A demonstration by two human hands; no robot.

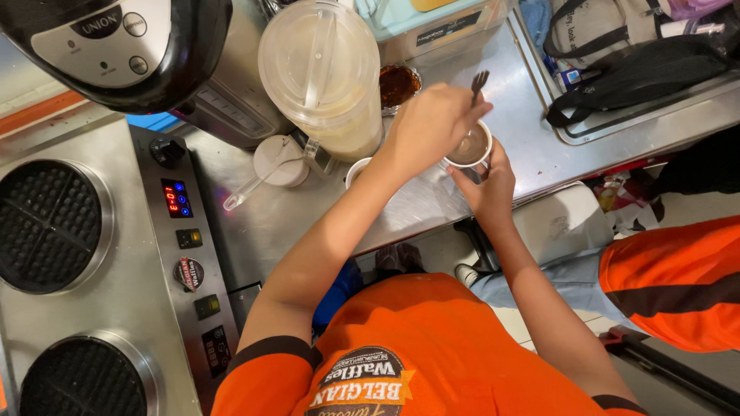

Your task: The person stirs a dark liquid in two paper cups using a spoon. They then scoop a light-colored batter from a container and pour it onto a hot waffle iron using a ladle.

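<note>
A small white cup (470, 146) of light brown liquid is held just above the steel counter (532, 146). My left hand (428, 123) is closed on a dark fork (479, 81) whose lower end dips into the cup. My right hand (487, 189) grips the cup from the near side, fingers around its wall. A second white cup (356, 171) stands beside my left forearm, mostly hidden by it.
A tall translucent lidded container (324, 69) and a small dish of brown sauce (398, 83) stand behind the cups. A white lidded pot with a clear spoon (279, 160), a waffle iron (46, 223) and its control panel (176, 199) lie left. A black bag (640, 73) rests far right, above another person in orange (678, 277).
</note>
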